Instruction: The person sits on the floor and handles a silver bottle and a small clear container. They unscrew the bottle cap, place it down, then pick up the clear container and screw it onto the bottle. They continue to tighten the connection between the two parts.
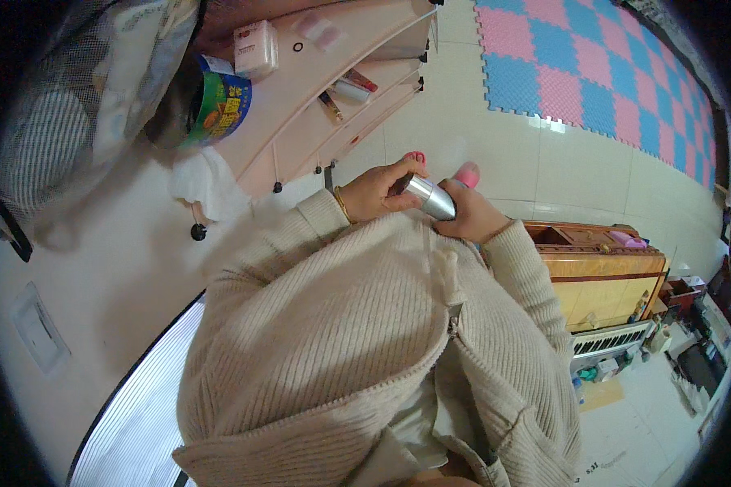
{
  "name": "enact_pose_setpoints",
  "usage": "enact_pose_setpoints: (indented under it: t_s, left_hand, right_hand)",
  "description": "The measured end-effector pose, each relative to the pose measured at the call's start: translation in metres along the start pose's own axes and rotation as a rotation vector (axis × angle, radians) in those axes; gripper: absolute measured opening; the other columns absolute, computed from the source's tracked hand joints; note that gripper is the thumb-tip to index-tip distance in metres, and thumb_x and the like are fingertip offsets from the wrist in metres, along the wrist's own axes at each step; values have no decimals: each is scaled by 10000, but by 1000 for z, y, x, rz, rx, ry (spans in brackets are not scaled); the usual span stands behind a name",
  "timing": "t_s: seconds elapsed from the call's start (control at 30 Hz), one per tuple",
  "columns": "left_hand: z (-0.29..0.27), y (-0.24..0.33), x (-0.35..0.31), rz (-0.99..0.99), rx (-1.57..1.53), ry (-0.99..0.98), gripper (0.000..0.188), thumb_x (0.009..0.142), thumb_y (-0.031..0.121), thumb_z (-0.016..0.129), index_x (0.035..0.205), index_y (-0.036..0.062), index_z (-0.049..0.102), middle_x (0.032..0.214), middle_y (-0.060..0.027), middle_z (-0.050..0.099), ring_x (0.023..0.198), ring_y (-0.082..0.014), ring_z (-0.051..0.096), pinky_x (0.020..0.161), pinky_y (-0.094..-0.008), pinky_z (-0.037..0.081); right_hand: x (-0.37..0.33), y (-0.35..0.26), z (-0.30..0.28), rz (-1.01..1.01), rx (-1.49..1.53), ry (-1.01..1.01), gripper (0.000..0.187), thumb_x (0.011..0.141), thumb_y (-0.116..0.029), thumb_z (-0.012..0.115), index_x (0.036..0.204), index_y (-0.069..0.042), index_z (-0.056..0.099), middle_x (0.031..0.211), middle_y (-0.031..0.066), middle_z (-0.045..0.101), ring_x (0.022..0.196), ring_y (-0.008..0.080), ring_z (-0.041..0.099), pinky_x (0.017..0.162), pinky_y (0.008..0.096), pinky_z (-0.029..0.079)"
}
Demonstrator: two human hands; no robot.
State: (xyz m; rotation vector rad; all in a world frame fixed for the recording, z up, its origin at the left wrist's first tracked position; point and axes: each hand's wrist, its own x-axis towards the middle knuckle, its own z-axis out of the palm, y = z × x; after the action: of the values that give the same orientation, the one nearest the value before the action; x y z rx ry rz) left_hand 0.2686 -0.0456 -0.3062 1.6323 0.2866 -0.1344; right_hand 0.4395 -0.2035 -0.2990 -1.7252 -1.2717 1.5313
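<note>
A silver metal cylinder [430, 197] with a dark end is held in front of my chest by both hands. My left hand [378, 191] grips its upper, dark end, a gold bangle on that wrist. My right hand [473, 215] wraps its lower end. Cream knitted sleeves and a zipped cardigan [357, 341] fill the lower middle. A foot in a pink slipper [467, 173] and toes with red polish [415, 157] show on the floor just beyond the hands.
A pink shelf unit [317, 97] stands ahead-left with a green printed tub [219, 105], a small box and tubes on it. Pink and blue foam mats [593, 73] lie on the white tiles. A wooden cabinet [609, 268] is at right.
</note>
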Motion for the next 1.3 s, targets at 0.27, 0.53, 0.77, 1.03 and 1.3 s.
enact_pose_setpoints:
  t_s: [0.27,0.53,0.77,1.03,1.3]
  left_hand:
    - [2,-79,7,-380,-512,162,274,907,339,484,1043,103,511,686,-3,475,510,-99,423,449,-250,367]
    - [-31,-207,-54,-815,-761,1144,354,863,495,447,856,146,508,555,-2,393,366,-119,310,345,-268,270]
    - [-131,-329,-110,-1072,48,1390,479,821,522,471,991,78,527,593,-28,438,474,-168,409,428,-321,366]
    - [-135,-297,-17,-1147,287,1080,398,795,444,519,964,84,528,660,-39,459,540,-187,439,467,-336,393]
    - [-113,-291,128,-1035,-140,1049,325,770,366,568,938,91,529,726,-51,480,606,-206,469,505,-350,420]
  right_hand:
    - [43,35,29,181,603,-11,616,767,-267,695,1234,7,404,1061,115,552,987,208,537,858,296,425]
    - [42,95,39,355,708,253,443,845,-218,626,1211,-40,452,1025,62,571,919,140,530,778,281,442]
    - [7,119,41,505,794,466,302,857,-196,608,1089,-17,535,933,37,599,800,110,532,661,240,434]
    - [-13,147,47,592,738,501,276,860,-175,604,1080,-18,548,886,23,596,773,104,521,656,240,415]
    - [-48,161,68,601,622,594,280,852,-136,613,1076,16,538,942,66,596,869,143,550,786,279,443]
